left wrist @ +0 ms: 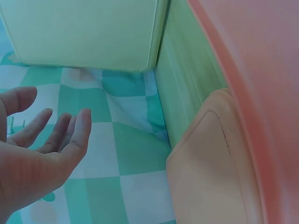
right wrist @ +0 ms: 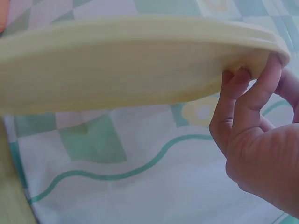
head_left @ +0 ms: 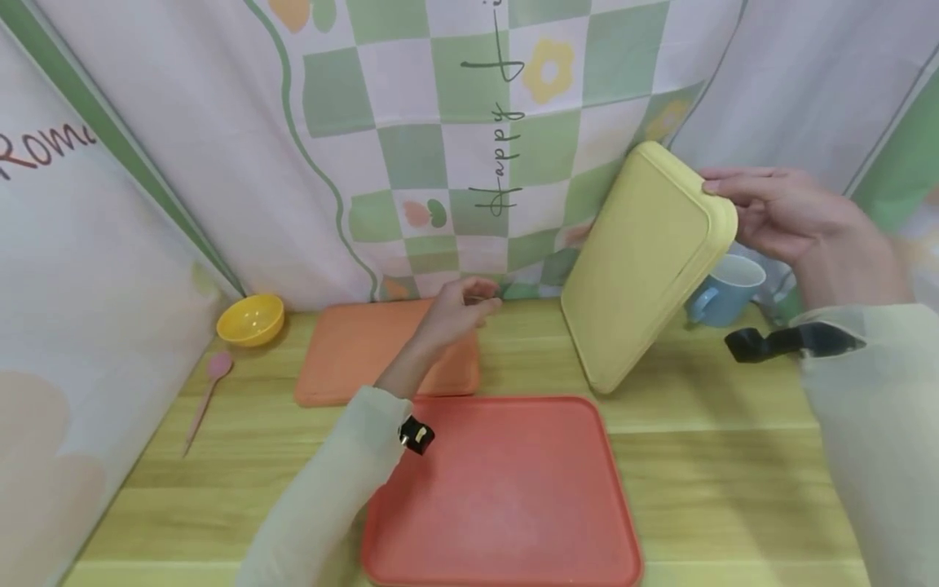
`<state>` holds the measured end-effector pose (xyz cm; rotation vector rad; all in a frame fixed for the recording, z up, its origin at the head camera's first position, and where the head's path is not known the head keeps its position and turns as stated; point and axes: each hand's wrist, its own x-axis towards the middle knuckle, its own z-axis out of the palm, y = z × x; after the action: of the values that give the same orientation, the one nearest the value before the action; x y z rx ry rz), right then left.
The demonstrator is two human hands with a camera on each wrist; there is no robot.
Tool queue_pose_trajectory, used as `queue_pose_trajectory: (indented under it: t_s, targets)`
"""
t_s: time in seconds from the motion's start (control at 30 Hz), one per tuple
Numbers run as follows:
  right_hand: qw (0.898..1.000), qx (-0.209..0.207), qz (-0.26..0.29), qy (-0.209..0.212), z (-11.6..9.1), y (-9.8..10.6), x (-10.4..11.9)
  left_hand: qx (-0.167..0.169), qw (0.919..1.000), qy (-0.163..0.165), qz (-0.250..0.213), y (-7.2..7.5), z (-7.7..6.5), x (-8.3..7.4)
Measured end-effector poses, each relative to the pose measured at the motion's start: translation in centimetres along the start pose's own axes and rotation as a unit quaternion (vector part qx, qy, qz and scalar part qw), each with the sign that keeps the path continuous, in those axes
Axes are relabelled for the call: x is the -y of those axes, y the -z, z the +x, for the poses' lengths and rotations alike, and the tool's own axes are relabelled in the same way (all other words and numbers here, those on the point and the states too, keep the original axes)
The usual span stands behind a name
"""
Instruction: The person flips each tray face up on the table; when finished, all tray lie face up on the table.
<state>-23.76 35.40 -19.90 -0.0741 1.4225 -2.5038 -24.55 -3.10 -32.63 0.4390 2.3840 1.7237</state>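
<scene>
A yellow tray [head_left: 641, 269] stands tilted on edge at the back right, its lower edge down at the table. My right hand [head_left: 800, 216] pinches its upper right rim between thumb and fingers; in the right wrist view several fingertips press the rim of the tray [right wrist: 140, 60]. Over the orange tray [head_left: 352, 350], which lies near the back curtain, hovers my left hand [head_left: 456, 314]. Its fingers are loosely bent with nothing between them, as the left wrist view of this hand [left wrist: 49, 144] also shows. A red tray [head_left: 506, 497] lies flat in front.
Behind the yellow tray a light blue mug [head_left: 726, 289] is partly hidden. At the far left sit a yellow bowl [head_left: 252, 320] and a pink spoon [head_left: 209, 399]. A checkered curtain [head_left: 469, 163] borders the wooden table [head_left: 719, 473] at the back.
</scene>
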Motion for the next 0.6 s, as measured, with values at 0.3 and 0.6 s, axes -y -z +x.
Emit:
queue_pose_trajectory:
  t_s: [0.3,0.6]
  targets:
    - [0.998,-0.05,-0.037,0.01,0.6,-3.7,-0.6,0.0,0.9998,0.0,-0.021,0.8,-0.4,-0.6]
    - [0.993,-0.063,-0.094,0.039,0.9,-8.1,-3.0,0.011,0.9972,-0.013,-0.073,1.6,-0.6,-2.2]
